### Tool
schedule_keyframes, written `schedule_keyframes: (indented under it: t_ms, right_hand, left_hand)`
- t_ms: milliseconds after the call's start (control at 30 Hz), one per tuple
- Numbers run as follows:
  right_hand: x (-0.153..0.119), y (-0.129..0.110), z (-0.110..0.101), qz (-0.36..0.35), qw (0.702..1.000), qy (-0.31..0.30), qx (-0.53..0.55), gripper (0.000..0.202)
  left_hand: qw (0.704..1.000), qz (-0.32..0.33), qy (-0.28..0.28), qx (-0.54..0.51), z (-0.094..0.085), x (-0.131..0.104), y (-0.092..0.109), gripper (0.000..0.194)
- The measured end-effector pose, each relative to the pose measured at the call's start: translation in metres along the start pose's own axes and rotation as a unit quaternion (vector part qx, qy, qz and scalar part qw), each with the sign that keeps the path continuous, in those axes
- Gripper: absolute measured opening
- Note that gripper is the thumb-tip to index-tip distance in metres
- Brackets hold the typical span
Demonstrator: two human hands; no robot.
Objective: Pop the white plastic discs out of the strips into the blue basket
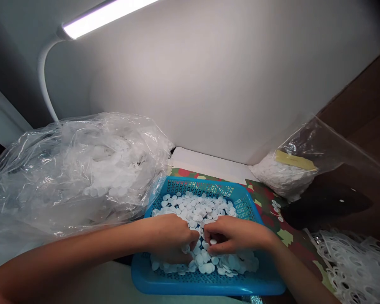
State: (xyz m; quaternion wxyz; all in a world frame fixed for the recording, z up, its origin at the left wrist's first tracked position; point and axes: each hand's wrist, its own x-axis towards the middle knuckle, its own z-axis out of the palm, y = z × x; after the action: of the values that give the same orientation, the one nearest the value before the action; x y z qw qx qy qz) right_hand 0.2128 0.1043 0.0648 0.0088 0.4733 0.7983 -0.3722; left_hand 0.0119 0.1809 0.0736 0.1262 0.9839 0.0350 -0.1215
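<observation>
A blue plastic basket [209, 289] with pierced walls holds a heap of small round white plastic discs [202, 207]. My left hand [171, 237] reaches in from the left, its fingers curled and pinched around a white disc [186, 249]. Facing it across a small gap, my right hand [237, 234] is also closed. A single white disc [213, 242] shows between its thumb and curled forefinger. Both hands are low over the heap, with more discs around and under them. The undersides of the fingers are partly hidden.
A large clear plastic bag [82, 169] of white pieces lies at left, against the basket. Another bag [285, 177] with a yellow label stands at back right. White perforated scraps [361, 266] pile up at lower right. A lamp [107, 17] hangs above; several loose discs lie on patterned cloth [269, 196].
</observation>
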Motion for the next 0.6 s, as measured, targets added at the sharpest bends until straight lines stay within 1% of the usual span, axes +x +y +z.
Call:
schedule_keyframes:
  t_ms: [267, 600]
  right_hand:
    - [0.0001, 0.0005, 0.0007, -0.001, 1.000, 0.007, -0.006, 0.012]
    - [0.0001, 0.0002, 0.0004, -0.004, 1.000, 0.006, -0.012, 0.012]
  left_hand:
    - [1.000, 0.013, 0.013, 0.007, 0.0025, -0.0004, -0.0019, 0.021]
    - [1.000, 0.009, 0.016, 0.002, 0.0030, 0.0000, -0.0011, 0.021]
